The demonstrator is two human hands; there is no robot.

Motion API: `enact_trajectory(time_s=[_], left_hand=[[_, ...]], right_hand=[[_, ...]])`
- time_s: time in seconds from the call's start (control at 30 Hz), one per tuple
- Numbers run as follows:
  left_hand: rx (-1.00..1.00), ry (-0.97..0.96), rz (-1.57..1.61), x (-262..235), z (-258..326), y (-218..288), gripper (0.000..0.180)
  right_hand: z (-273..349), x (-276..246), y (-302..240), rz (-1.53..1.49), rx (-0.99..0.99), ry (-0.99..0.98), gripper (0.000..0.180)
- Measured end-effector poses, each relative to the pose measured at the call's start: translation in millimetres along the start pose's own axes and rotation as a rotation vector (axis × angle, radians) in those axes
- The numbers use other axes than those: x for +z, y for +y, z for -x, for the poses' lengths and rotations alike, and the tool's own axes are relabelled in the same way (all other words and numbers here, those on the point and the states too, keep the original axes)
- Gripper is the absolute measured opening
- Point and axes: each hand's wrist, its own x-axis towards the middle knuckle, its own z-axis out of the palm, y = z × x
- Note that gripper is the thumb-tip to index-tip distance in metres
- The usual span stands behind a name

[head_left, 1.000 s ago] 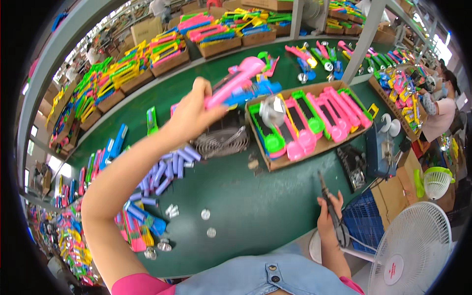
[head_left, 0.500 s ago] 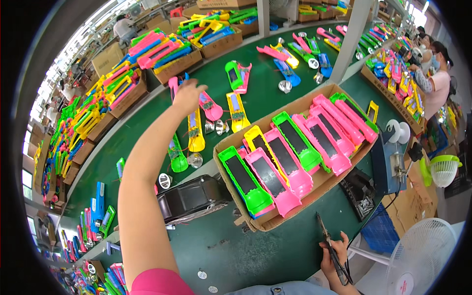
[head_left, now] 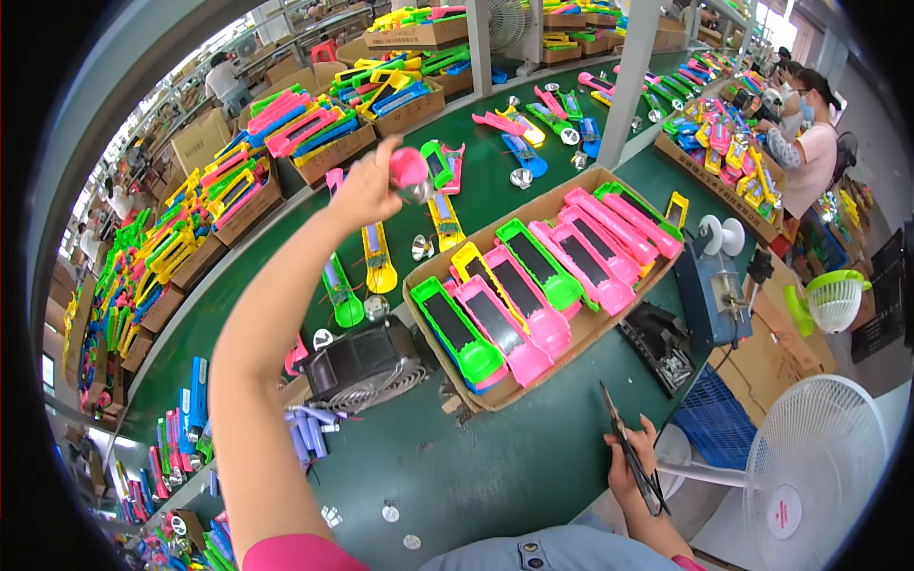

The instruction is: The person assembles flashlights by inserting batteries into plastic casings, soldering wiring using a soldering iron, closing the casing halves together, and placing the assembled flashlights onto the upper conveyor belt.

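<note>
My left hand [head_left: 366, 193], arm stretched forward over the green bench, is closed on a pink flashlight housing [head_left: 409, 166] lifted above it, a silvery reflector [head_left: 416, 192] hanging at its end. Below and beside it lie yellow housings [head_left: 380, 262] with wired boards, a green housing [head_left: 341, 293] and loose reflectors [head_left: 423, 247]. Low at the right, my right hand [head_left: 630, 461] grips a soldering iron [head_left: 621, 430], its tip pointing up and away from me. Between the hands stands a cardboard box [head_left: 490, 403] of pink, green and yellow housings with dark panels.
A black fan [head_left: 367, 366] sits left of the box, near lilac battery cells [head_left: 309, 430]. To the right are a black tray [head_left: 672, 357], a blue device with a solder spool [head_left: 721, 236] and a white fan [head_left: 817, 466]. A co-worker [head_left: 814, 147] is at far right.
My left hand has picked up the pink housing with its reflector from the bench and raised it. My right hand still holds the soldering iron. The whole view has shifted somewhat.
</note>
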Motion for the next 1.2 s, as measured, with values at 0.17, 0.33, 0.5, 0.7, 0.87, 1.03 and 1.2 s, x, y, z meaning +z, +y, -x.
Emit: enact_trajectory(time_s=[0.17,0.33,0.5,0.7,0.87,1.03,1.2], left_hand=[[0.077,-0.250,0.148,-118.4,6.3,135.3,0.086],[0.229,-0.683,0.522,-142.0,124.7,246.8,0.082],[-0.082,-1.081,0.858,-89.5,255.6,294.8,0.087],[-0.025,-0.740,0.394,-74.2,313.1,308.0,0.079],[-0.433,-0.190,0.570,-86.5,338.6,315.5,0.035],[-0.183,-0.188,0.259,-67.7,331.2,336.9,0.019],[-0.133,-0.268,0.170,-54.8,338.7,344.2,0.016]], right_hand=[[-22.2,-4.0,-5.3,-0.128,-0.119,0.054,0.019],[-111.0,27.4,-36.4,-0.053,-0.312,0.058,0.037],[-163.3,77.9,-34.8,0.065,-0.347,-0.114,0.056],[-186.7,121.8,-0.3,0.138,-0.459,-0.094,0.033],[-203.7,76.3,-28.2,0.228,-0.527,-0.056,0.036],[-210.3,30.6,-42.0,0.298,-0.830,0.003,0.036],[-160.5,-10.9,-59.0,0.146,-0.622,0.253,0.029]])
